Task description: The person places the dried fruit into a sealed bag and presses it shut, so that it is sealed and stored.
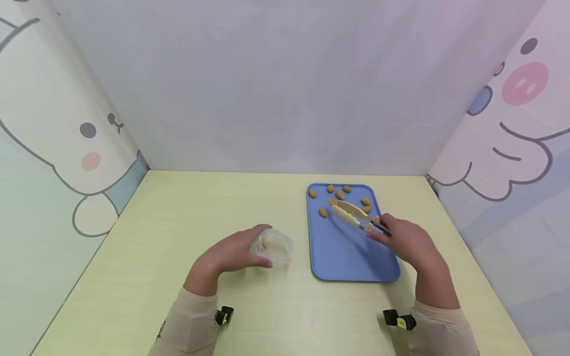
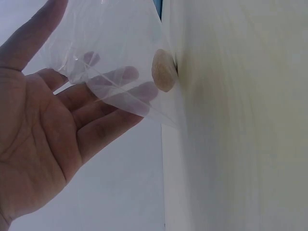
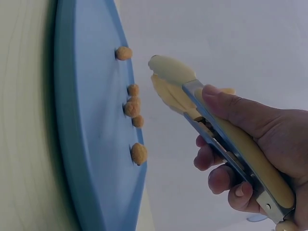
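My left hand [image 1: 236, 249] holds a clear plastic bag [image 1: 285, 247] upright by its side, thumb and fingers around its round opening. Through the film in the left wrist view, a single almond [image 2: 164, 71] lies at the bottom, and the fingers [image 2: 108, 120] show behind the plastic. A pair of tongs [image 3: 250, 154] with cream tips and metal arms is gripped in my right hand [image 1: 409, 240]. Its tips stand a little apart over the blue tray [image 1: 352, 259], above the surface; I see nothing between them. Several brown almonds [image 1: 322, 212] lie scattered on the tray's far half.
The pale wooden table [image 1: 191, 202] runs back to a plain light wall [image 1: 276, 99]. Side walls with cartoon animals stand left and right. The tray has a low raised rim and sits right of the bag, with a strip of table between them.
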`<action>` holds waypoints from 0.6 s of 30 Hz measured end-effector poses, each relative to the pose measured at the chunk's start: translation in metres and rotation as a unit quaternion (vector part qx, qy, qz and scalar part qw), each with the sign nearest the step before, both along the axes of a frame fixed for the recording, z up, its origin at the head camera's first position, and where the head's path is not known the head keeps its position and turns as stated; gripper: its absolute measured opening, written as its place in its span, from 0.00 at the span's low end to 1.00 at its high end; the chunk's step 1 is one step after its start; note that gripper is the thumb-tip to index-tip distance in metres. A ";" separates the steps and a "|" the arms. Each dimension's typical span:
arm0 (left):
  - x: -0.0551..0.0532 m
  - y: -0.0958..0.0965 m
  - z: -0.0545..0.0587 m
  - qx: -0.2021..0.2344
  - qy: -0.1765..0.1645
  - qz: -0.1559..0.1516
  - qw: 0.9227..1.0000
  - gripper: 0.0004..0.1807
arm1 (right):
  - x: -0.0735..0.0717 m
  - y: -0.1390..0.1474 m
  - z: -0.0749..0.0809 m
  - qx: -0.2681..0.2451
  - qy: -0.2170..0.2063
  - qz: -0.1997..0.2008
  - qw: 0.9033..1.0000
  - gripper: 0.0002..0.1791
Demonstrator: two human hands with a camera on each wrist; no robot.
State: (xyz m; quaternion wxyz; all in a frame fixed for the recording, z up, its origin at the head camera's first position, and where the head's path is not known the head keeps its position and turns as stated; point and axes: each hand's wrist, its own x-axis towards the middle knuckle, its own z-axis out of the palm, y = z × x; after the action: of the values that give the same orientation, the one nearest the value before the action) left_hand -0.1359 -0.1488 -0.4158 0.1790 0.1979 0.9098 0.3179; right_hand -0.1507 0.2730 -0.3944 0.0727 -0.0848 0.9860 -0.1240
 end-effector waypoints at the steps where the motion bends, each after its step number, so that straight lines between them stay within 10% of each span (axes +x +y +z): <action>1: 0.000 0.000 0.000 0.001 0.001 -0.001 1.000 0.48 | 0.001 0.000 0.001 -0.001 0.001 0.000 1.000 0.33; 18: 0.000 -0.001 -0.002 -0.005 0.008 -0.003 1.000 0.48 | 0.011 -0.003 0.017 -0.050 0.005 0.016 0.999 0.26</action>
State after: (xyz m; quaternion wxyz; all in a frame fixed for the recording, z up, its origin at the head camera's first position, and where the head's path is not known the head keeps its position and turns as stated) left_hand -0.1358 -0.1501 -0.4179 0.1734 0.2026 0.9122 0.3111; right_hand -0.1397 0.2699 -0.3778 0.0660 -0.1047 0.9774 -0.1712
